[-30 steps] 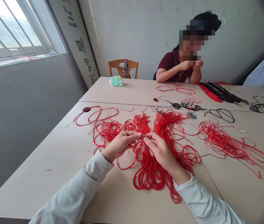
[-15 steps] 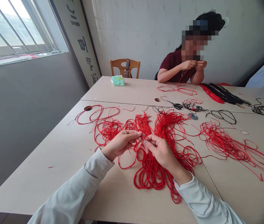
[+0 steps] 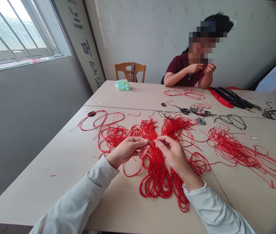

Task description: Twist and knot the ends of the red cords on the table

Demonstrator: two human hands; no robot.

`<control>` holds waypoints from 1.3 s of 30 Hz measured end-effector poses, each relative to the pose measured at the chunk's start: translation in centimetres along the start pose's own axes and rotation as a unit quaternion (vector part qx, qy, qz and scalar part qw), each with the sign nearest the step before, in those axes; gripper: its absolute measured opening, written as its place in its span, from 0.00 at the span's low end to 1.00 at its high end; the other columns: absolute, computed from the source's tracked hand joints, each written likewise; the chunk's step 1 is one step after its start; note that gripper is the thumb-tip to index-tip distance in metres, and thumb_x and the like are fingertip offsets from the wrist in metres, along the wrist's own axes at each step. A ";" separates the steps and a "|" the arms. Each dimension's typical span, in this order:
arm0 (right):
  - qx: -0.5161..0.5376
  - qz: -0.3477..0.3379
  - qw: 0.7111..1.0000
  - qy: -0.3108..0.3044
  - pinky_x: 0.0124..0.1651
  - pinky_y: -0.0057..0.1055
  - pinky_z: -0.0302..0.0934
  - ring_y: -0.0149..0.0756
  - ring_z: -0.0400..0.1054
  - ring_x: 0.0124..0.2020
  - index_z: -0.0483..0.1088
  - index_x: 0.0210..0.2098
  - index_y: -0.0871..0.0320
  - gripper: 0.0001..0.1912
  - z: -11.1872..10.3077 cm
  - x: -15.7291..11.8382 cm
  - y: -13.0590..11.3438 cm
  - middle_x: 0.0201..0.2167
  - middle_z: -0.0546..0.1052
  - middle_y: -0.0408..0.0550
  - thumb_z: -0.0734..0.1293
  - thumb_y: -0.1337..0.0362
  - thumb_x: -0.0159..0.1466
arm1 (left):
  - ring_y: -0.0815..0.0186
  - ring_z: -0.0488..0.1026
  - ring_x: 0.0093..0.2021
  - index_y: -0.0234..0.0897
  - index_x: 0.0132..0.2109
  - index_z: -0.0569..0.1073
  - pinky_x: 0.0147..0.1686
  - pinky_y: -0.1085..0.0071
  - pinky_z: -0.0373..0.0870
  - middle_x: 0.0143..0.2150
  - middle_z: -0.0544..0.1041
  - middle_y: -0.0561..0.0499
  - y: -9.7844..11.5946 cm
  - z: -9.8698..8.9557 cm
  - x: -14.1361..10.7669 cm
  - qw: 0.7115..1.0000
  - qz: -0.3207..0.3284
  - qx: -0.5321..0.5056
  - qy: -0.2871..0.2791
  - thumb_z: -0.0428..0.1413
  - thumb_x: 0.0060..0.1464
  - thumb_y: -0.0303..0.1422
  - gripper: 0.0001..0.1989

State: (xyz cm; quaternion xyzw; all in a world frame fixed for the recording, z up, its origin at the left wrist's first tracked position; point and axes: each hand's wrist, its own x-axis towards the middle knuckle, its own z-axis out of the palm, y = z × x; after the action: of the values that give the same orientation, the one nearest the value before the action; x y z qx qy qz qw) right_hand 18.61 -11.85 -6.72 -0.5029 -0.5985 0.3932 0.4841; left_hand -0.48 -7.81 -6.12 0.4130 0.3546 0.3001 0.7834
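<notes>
The right hand (image 3: 174,156) has moved closer to the left hand (image 3: 125,150), both sets of fingers (image 3: 144,141) pinched narrowly on twisted red cords (image 3: 156,172) on the desk (image 3: 55,185).

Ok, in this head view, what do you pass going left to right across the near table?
small red cord snippet → left hand → twisted red cord bundle → right hand → loose red cord tangle

Left hand (image 3: 125,151), right hand (image 3: 173,156), fingertips (image 3: 145,141) nearly meeting, forearms (image 3: 74,198) angled inward, wrists bent
</notes>
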 end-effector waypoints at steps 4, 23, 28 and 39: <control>-0.006 0.010 0.999 -0.046 0.32 0.28 0.60 0.32 0.64 0.28 0.73 0.34 0.58 0.10 -1.9 0.7 0.0 0.26 0.72 0.43 0.68 0.57 0.61 | 0.75 0.54 0.21 0.33 0.29 0.78 0.21 0.75 0.52 0.21 0.68 0.56 0.5 0.5 -0.5 0.966 0.124 0.210 0.080 0.62 0.51 0.42 0.14; 0.119 0.097 0.983 -0.100 0.16 0.23 0.49 0.24 0.55 0.14 0.79 0.37 0.58 0.14 0.3 -1.1 -1.7 0.16 0.69 0.40 0.69 0.55 0.60 | 0.76 0.58 0.19 0.34 0.27 0.70 0.18 0.78 0.50 0.21 0.64 0.57 -1.5 2.2 -0.1 0.996 0.073 0.040 0.023 0.61 0.51 0.44 0.18; 0.092 0.034 0.993 -0.059 0.35 0.31 0.67 0.33 0.71 0.27 0.80 0.38 0.55 0.09 -0.1 -0.5 -1.1 0.28 0.79 0.45 0.70 0.60 0.60 | 0.79 0.55 0.17 0.33 0.29 0.72 0.16 0.77 0.45 0.23 0.68 0.56 -1.3 1.9 -0.1 0.999 0.044 0.028 0.005 0.63 0.50 0.41 0.15; 0.137 0.019 0.990 -0.028 0.45 0.36 0.67 0.38 0.74 0.37 0.79 0.36 0.54 0.07 0.2 0.1 0.2 0.32 0.81 0.46 0.73 0.61 0.57 | 0.78 0.60 0.21 0.31 0.32 0.75 0.19 0.80 0.53 0.30 0.73 0.50 -1.2 1.5 0.0 0.998 0.054 0.011 -0.013 0.61 0.53 0.40 0.14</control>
State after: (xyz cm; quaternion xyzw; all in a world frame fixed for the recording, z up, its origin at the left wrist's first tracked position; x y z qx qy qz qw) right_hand 18.44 -11.68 -6.91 -0.4318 -0.5427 0.4946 0.5239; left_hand 0.96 -9.05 -6.57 0.4441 0.3246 0.3325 0.7661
